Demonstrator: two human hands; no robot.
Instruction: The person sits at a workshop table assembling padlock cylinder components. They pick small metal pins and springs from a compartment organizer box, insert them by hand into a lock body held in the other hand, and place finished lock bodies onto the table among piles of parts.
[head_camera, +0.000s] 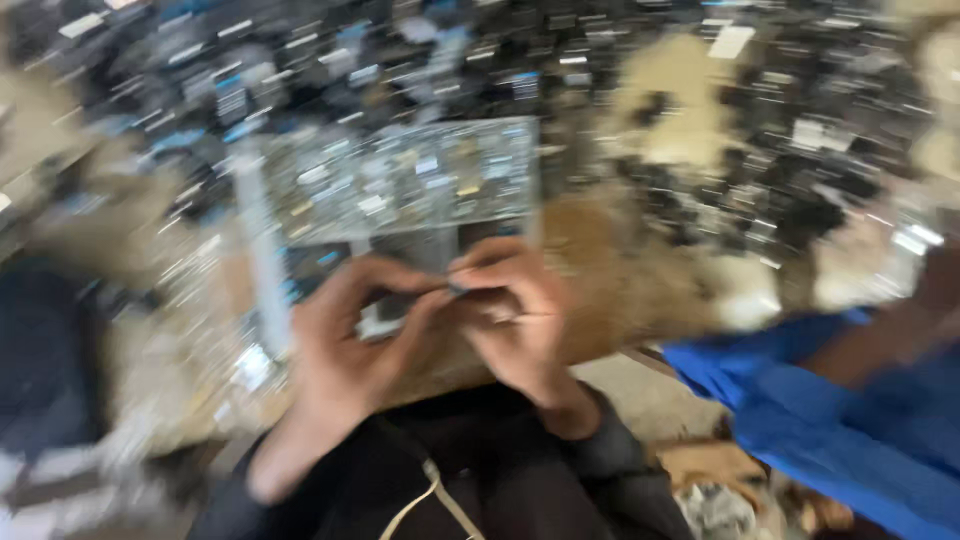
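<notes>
Pinched between fingertips of left hand (345, 345) and right hand (520, 315): a small pale part (385, 320), just below a clear tray (400, 180) of tiny pieces. Blurred badly; part's shape, long axis and heading impossible to tell. Beyond, heaps of dark bits (800, 120) smeared across the desk (640, 290); blue sleeve (850, 420) cut off at right.

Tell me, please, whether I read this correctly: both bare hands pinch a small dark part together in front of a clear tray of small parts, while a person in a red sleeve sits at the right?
Not quite: the sleeve at the right is blue, not red, as the head view shows. The rest holds: the left hand and right hand meet on a small dark part, too blurred to identify, in front of the clear tray of small parts.
</notes>
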